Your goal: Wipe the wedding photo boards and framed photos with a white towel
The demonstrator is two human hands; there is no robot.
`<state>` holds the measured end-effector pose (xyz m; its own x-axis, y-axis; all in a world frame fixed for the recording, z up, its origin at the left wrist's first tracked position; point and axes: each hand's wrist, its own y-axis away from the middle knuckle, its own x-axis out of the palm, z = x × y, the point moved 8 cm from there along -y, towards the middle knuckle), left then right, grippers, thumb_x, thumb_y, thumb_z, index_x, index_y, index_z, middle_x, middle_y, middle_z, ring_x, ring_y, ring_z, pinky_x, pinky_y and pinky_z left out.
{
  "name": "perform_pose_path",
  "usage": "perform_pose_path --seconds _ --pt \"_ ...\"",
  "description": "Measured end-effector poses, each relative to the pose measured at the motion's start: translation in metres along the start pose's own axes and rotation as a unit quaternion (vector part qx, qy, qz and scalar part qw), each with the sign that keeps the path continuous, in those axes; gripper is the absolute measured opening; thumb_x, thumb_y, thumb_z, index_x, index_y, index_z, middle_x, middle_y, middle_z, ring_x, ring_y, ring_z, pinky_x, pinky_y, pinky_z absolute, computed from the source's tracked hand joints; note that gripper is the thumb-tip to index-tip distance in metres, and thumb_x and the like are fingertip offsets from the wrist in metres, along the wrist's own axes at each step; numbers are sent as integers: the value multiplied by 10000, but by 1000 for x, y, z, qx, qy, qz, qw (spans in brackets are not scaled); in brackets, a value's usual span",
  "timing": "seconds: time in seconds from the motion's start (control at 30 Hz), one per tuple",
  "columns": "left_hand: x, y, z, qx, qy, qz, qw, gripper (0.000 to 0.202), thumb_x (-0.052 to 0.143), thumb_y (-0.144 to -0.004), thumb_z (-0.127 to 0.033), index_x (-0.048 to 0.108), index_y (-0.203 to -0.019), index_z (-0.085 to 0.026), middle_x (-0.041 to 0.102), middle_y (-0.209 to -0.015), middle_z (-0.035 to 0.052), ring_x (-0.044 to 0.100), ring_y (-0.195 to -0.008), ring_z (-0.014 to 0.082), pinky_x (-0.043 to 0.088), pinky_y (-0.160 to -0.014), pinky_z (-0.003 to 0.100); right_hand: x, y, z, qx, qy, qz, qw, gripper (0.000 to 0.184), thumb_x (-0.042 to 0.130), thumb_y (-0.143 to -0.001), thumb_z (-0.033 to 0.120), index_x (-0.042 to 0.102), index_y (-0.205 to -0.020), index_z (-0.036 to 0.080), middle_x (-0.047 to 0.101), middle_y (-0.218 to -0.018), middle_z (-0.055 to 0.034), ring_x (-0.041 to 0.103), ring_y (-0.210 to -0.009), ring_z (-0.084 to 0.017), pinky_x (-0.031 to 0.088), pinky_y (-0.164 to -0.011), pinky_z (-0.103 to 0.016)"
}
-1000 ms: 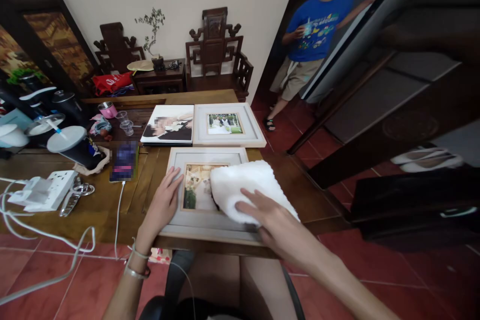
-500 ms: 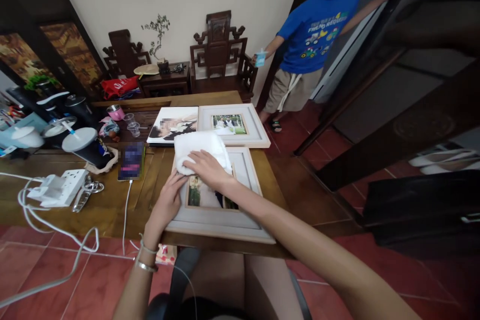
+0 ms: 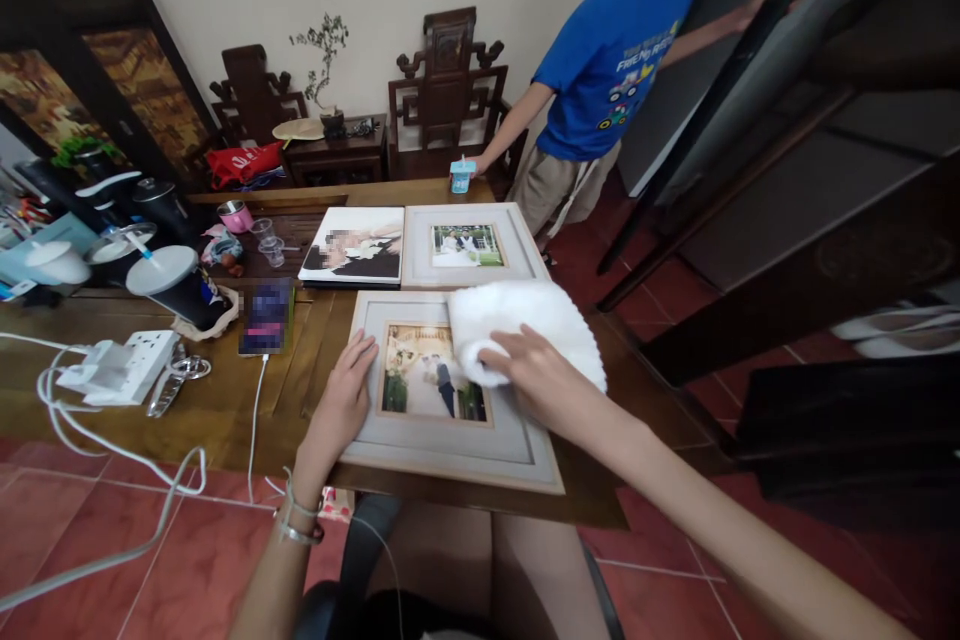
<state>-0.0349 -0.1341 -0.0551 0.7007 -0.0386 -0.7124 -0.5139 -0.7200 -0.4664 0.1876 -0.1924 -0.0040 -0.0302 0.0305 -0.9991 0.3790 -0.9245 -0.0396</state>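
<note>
A grey-framed wedding photo (image 3: 420, 440) lies flat at the near edge of the wooden table (image 3: 225, 400). My left hand (image 3: 341, 400) rests open on the frame's left border, fingers flat. My right hand (image 3: 536, 380) presses a white cloth (image 3: 525, 315) onto the frame's upper right corner, fingers curled on the cloth. The photo's middle is uncovered.
Behind lie a second framed photo (image 3: 469, 245) and a photo print (image 3: 356, 245). A phone (image 3: 266, 315) on a cable, a power strip (image 3: 116, 365), cups and kettles crowd the left. A person in a blue shirt (image 3: 600, 60) sets a small blue cup (image 3: 460, 175) on the table's far edge.
My right hand has swept the cloth from the frame's upper left to its upper right. The person in blue has stepped closer and reached the cup to the table.
</note>
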Motion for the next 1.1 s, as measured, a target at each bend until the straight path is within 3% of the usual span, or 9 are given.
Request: perform_pose_path --seconds 0.1,0.17,0.37,0.5,0.67,0.77,0.83,0.97,1.1 --pt "1 0 0 1 -6 10 1000 581 331 -900 25 493 -1413 -193 502 -1475 161 341 -1479 242 333 -1197 553 -2 27 27 -33 -65 14 997 552 434 -588 -130 635 -1010 164 676 -1054 -130 667 -1004 -267 435 -1033 -467" --pt "1 1 1 8 -6 17 1000 587 337 -899 25 488 -1419 -202 506 -1471 158 342 -1478 248 336 -1192 566 -2 33 31 -36 -86 7 996 563 430 -578 -127 631 -1011 171 677 -1090 -130 668 -1012 -260 443 -1034 -463" --pt "1 1 4 18 -2 16 1000 564 338 -915 8 501 -1410 -208 525 -1453 158 352 -1472 260 342 -1179 595 10 -12 -12 13 -44 -89 995 533 429 -628 -100 648 -1059 124 572 -1369 -225 550 -1277 -332 375 -1095 -548" --pt "0 -1 3 -6 -3 3 1000 566 340 -913 7 509 -1406 -214 520 -1461 149 350 -1473 248 325 -1197 573 17 -25 -14 15 -7 -128 992 437 487 -669 -44 657 -1041 107 577 -1360 -260 510 -1321 -364 365 -1103 -576" --pt "-2 -4 1 -38 1 0 999 542 334 -920 -9 522 -1396 -189 521 -1463 146 370 -1463 235 313 -1211 535 8 30 31 -46 4 -123 991 449 467 -617 -31 650 -997 124 656 -1228 -250 608 -1208 -353 448 -1046 -550" --pt "-3 -5 -2 -40 2 -2 999 467 369 -957 -66 538 -1372 -197 497 -1486 143 369 -1463 238 320 -1208 527 1 69 59 -88 -43 -108 989 548 444 -528 -26 623 -1009 163 691 -1182 -190 636 -1176 -306 496 -1016 -499" --pt "-4 -6 -3 -37 1 -3 999 409 386 -978 -101 559 -1336 -196 463 -1513 146 366 -1465 239 326 -1206 521 -1 81 66 -95 -79 -95 988 582 428 -511 -29 606 -1020 191 696 -1193 -150 652 -1152 -270 509 -1012 -469" --pt "-5 -7 -5 -30 3 -6 1000 357 387 -993 -124 591 -1278 -193 434 -1530 154 349 -1472 243 327 -1202 530 -3 52 38 -20 -77 -109 991 583 408 -586 -77 608 -1070 180 636 -1308 -177 667 -1116 -274 517 -1000 -469" --pt "-7 -7 -5 -21 2 -18 1000 344 404 -994 -135 597 -1268 -215 450 -1514 146 335 -1478 249 331 -1193 554 -1 -9 -4 41 -30 -140 989 547 408 -667 -121 636 -1113 97 527 -1426 -254 482 -1352 -370 428 -1083 -542"
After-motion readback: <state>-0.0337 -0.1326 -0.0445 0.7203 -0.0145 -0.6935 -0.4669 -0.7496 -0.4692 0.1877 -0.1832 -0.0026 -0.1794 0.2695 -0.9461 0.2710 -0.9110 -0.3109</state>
